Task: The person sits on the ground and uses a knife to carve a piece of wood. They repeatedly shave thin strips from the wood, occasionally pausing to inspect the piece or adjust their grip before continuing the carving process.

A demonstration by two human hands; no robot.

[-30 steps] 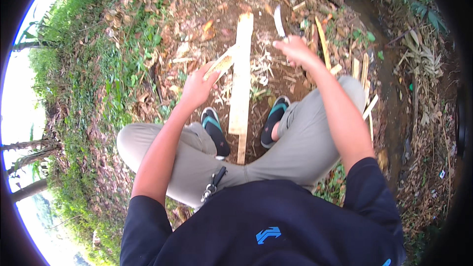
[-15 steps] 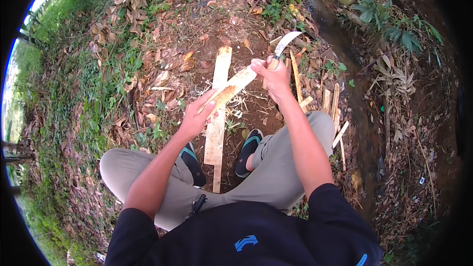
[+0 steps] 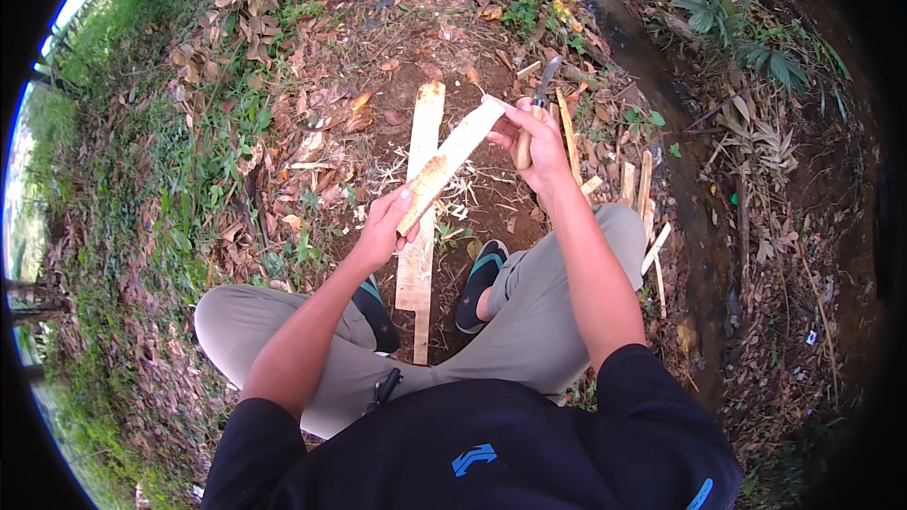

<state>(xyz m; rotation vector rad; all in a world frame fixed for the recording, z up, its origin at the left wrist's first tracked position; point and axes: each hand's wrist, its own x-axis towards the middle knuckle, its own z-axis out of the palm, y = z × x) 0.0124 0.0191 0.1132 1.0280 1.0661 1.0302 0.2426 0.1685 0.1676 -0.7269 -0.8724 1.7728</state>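
My left hand (image 3: 385, 223) is closed around the near end of a pale wooden slat (image 3: 452, 161), thumb on top. The slat slants away to the right, its face mottled with brown. At its far end my right hand (image 3: 537, 144) touches the wood with thumb and fingers. That same hand also holds a knife (image 3: 546, 81) with a short curved blade pointing away from me; part of its wooden handle shows below the fingers. Beneath the slat, a longer flat board (image 3: 414, 274) with a notched narrow near end lies on the ground between my feet.
Curled wood shavings (image 3: 461, 191) are scattered beside the board. Several wooden strips (image 3: 646, 181) lie by my right knee. My shoes (image 3: 482, 283) flank the board. Farther right runs a dark, wet-looking channel (image 3: 694, 227); leaf litter and green plants (image 3: 179, 179) cover the left side.
The slat has swung steeper, its far end moving away from me. My right hand has turned, so the knife blade now shows narrower and more upright.
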